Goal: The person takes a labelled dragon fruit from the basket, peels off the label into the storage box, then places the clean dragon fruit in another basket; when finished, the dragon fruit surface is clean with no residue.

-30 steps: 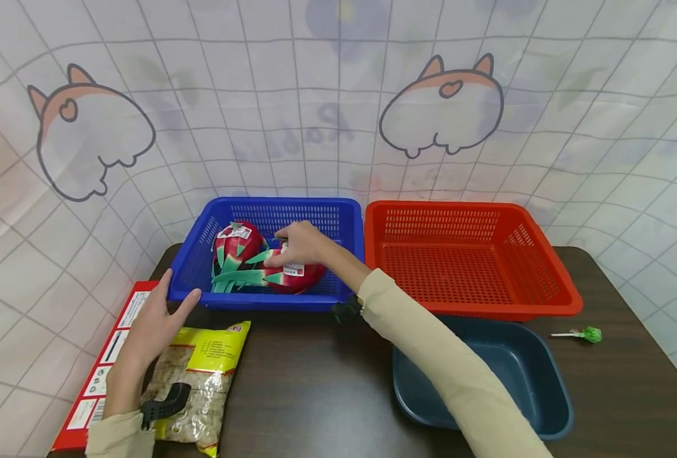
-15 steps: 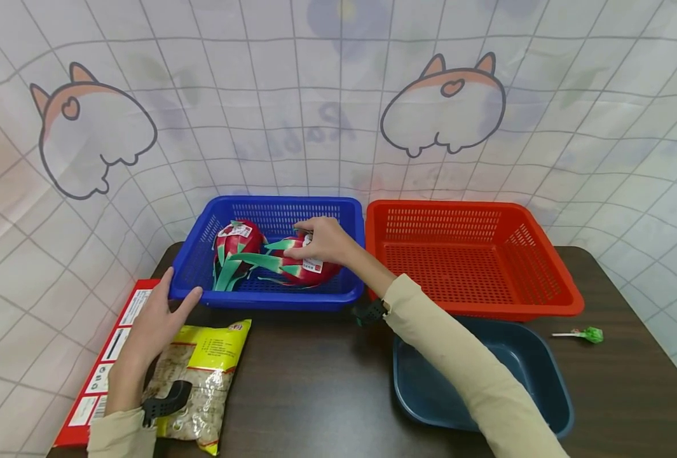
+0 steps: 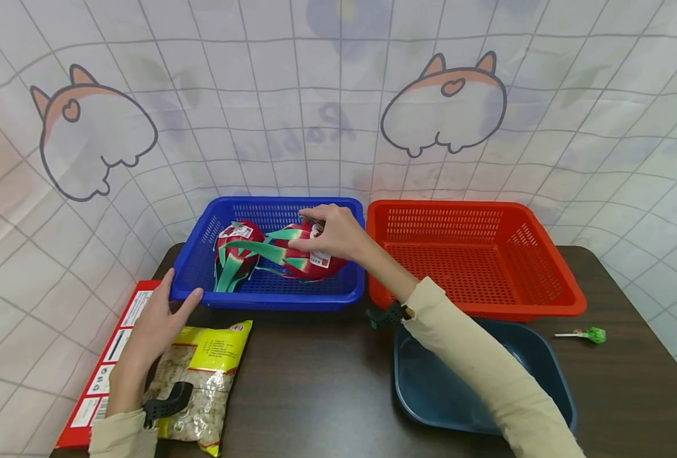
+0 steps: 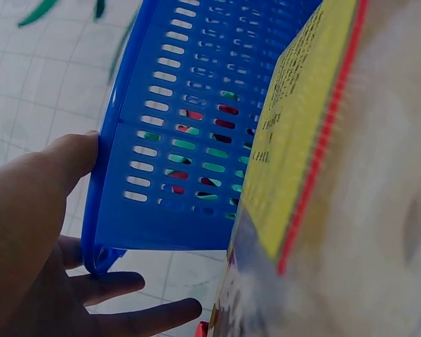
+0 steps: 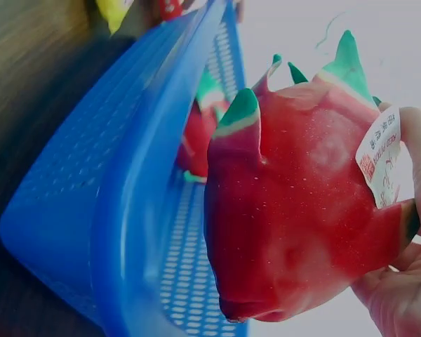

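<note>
A red dragon fruit (image 3: 309, 270) with green scales and a white label is gripped from above by my right hand (image 3: 339, 234), low over the right part of the blue basket (image 3: 264, 301). In the right wrist view, the fruit (image 5: 288, 203) fills the middle, with fingers and thumb along its far side. A second dragon fruit (image 3: 232, 272) lies at the basket's left end, partly covered by the first one's long scale. My left hand (image 3: 150, 327) rests at the basket's near left corner. The left wrist view has its thumb (image 4: 77, 158) against the rim, other fingers extended below.
Right of the blue basket stands a red basket (image 3: 447, 273), with a dark blue tray (image 3: 452, 401) in front, partly under my right sleeve. A green lollipop (image 3: 594, 335) lies at the right. A yellow-topped bag (image 3: 212, 356) and red box (image 3: 109, 362) lie near my left forearm.
My right hand has moved right and slightly up with the dragon fruit, away from the second one. The left hand stays at the basket's corner.
</note>
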### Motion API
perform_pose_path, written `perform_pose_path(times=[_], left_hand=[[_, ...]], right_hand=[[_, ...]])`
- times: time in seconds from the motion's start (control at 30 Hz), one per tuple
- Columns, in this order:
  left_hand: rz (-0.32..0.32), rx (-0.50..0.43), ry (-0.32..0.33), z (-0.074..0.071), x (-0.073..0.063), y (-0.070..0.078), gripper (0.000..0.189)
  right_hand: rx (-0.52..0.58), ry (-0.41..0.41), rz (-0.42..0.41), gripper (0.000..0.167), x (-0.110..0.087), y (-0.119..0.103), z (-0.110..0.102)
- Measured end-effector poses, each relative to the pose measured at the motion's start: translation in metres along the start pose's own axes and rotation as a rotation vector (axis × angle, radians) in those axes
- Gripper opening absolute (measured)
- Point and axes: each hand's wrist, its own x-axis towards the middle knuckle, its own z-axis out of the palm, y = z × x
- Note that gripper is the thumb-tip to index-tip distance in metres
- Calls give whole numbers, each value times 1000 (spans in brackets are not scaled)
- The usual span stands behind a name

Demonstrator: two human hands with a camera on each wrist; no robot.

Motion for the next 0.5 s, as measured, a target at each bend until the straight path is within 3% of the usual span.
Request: perform_pose_path(times=[0.5], left_hand=[[-7, -6, -12, 0, 1, 0, 93]], right_hand=[[66, 83, -128, 62, -73, -36, -10]])
